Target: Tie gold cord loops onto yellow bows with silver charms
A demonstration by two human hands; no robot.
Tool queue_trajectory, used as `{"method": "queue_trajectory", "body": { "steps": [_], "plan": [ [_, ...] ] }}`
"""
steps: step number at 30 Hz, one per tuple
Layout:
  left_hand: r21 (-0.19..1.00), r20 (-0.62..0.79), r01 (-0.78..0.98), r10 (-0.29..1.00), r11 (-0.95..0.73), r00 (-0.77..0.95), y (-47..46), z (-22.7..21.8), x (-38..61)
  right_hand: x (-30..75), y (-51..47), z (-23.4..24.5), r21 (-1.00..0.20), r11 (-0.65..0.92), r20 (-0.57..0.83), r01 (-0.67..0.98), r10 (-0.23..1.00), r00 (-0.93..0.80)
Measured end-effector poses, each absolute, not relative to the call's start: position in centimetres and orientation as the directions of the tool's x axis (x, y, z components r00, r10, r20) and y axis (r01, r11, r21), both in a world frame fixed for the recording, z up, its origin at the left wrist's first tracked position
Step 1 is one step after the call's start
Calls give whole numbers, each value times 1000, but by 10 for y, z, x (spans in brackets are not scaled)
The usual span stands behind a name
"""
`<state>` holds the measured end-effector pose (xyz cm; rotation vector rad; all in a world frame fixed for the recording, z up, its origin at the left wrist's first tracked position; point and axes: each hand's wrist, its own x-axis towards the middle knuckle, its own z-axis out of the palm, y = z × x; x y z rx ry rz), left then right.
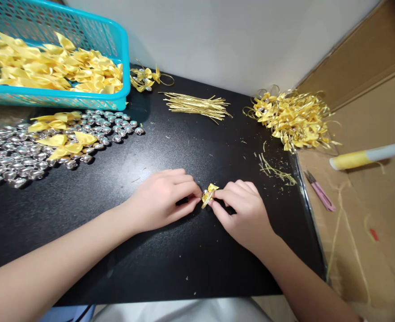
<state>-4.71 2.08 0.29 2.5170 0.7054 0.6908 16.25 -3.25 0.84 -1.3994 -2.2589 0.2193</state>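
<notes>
Both the left hand [162, 199] and right hand [242, 210] pinched a small yellow bow [210, 193] between their fingertips above the desk [170, 147], its long axis tilted upward to the right.

Beads [12, 156] left of bow [210, 193], basket [49, 96] behind

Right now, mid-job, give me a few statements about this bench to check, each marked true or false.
1. The left hand and right hand both pinch the small yellow bow. True.
2. The blue basket holds nothing. False: it holds yellow ribbon pieces.
3. The silver beads lie to the left of both hands. True.
4. The pink snips lie among the silver beads. False: they lie on the cardboard, at the right.
</notes>
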Motion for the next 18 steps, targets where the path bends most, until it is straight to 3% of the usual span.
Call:
{"method": "queue_trajectory", "body": {
  "steps": [5,8,18],
  "plan": [
    [678,263,351,659,-646,705,18,6,-44,159,-29,7,-383,466,315,797,878,-361],
    [707,242,354,680,-612,692,17,7,-43,157,-28,6,-405,464,312,788,880,-358],
    [566,232,475,683,-674,693,19,2,-44,155,-26,2,-421,457,284,783,887,-365]
  ]
}}
